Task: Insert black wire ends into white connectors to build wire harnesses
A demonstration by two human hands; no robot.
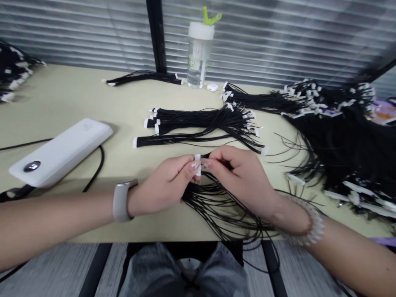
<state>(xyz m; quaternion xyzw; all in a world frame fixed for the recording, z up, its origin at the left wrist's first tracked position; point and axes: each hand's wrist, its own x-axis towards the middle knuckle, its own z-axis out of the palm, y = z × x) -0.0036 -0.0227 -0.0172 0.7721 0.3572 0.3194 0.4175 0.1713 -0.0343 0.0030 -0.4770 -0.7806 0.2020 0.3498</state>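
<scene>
Between its thumb and fingers my left hand (168,179) grips a white connector (197,158), held upright just above the table. My right hand (244,177) is closed in a pinch on a thin black wire (205,155) at the connector's right side, its thumb tip almost meeting the left thumb. The exact wire end is hidden by the fingertips. Below both hands a loose bundle of black wires (213,206) fans out to the right and hangs over the table's front edge. Just beyond the hands lies a black cable harness (179,141) with a white connector at its left end.
Several more harnesses (185,118) lie behind. Large heaps of black wires (346,140) fill the right side; another pile (14,70) is far left. A white power bank (62,152) with a black cable sits left. A water bottle (200,55) and small white case (212,87) stand at the back.
</scene>
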